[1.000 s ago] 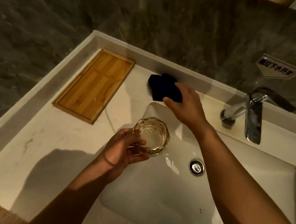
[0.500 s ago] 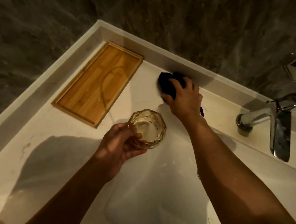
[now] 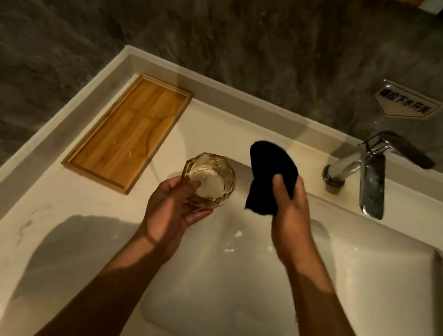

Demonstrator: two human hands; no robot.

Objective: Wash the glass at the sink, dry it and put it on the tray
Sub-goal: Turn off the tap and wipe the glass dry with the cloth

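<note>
My left hand [image 3: 171, 212] grips a faceted clear glass [image 3: 209, 179] over the left rim of the white sink basin [image 3: 368, 286], its mouth facing up toward me. My right hand [image 3: 292, 211] holds a dark blue cloth [image 3: 268, 174] lifted above the basin, a short way right of the glass; the two do not touch. The wooden tray [image 3: 129, 130] lies bare on the counter at the back left.
A chrome faucet [image 3: 366, 172] stands at the back right with its spout over the basin. A small sign [image 3: 405, 103] is fixed on the dark stone wall above it. The white counter [image 3: 37, 228] stretches left of the basin.
My right hand has picked the dark cloth up from the counter's back edge and brought it toward the glass. My left hand kept holding the glass in about the same place.
</note>
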